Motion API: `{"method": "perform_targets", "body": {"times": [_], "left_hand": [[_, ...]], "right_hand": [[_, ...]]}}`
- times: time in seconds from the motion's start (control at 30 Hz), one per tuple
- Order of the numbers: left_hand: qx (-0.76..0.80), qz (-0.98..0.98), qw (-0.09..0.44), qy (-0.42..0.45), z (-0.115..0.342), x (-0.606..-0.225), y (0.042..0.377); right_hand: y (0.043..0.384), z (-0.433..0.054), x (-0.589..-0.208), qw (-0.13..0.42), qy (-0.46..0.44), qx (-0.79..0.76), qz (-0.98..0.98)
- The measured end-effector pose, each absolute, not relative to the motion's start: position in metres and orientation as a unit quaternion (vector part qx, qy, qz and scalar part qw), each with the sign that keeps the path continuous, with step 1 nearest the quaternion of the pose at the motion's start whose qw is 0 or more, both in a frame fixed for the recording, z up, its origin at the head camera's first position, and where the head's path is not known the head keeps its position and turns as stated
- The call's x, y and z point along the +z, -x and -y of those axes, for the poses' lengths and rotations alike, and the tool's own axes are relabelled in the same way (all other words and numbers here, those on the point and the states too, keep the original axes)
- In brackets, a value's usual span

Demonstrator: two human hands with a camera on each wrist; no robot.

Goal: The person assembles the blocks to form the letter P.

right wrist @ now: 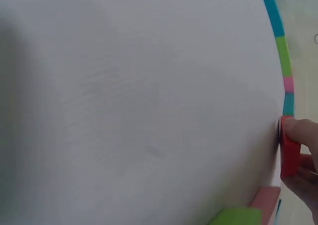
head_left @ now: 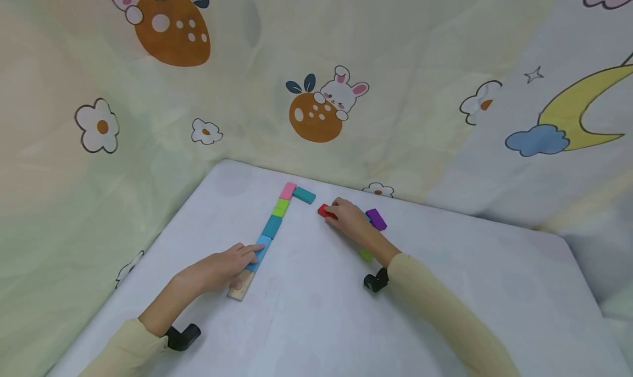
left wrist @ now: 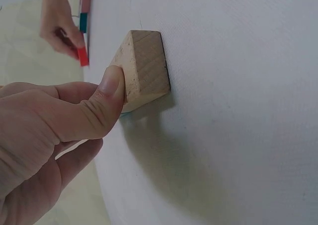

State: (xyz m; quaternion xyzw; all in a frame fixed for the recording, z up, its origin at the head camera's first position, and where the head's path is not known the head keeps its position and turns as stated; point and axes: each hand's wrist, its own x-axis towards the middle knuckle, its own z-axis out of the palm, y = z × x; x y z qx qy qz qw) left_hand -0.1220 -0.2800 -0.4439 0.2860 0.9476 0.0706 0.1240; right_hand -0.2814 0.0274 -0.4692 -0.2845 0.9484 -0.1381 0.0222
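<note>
The right hand's (head_left: 347,219) grip pinches the red block (head_left: 322,210) near the worktop's (head_left: 306,322) far edge, just beside the outer teal block (head_left: 304,195). The left hand's (head_left: 222,268) grip is released, its thumb on the wood block (head_left: 244,287), a finger on the blue block (head_left: 265,239). Open worktop spreads between the hands.

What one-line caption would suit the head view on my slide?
At a white table, the left hand touches a row of blocks while the right hand grips a red block.
</note>
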Motion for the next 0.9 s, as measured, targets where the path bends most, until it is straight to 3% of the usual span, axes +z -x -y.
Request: {"method": "perform_targets", "body": {"times": [0.47,0.9], "left_hand": [[0.079,-0.95,0.126,-0.274,0.28,-0.445,0.121],[0.099,-0.944,0.126,-0.289,0.281,-0.443,0.122]], "right_hand": [[0.298,0.0,-0.474,0.08,0.228,-0.15,-0.959],[0.295,-0.028,-0.464,0.029,0.244,-0.16,-0.956]]}}
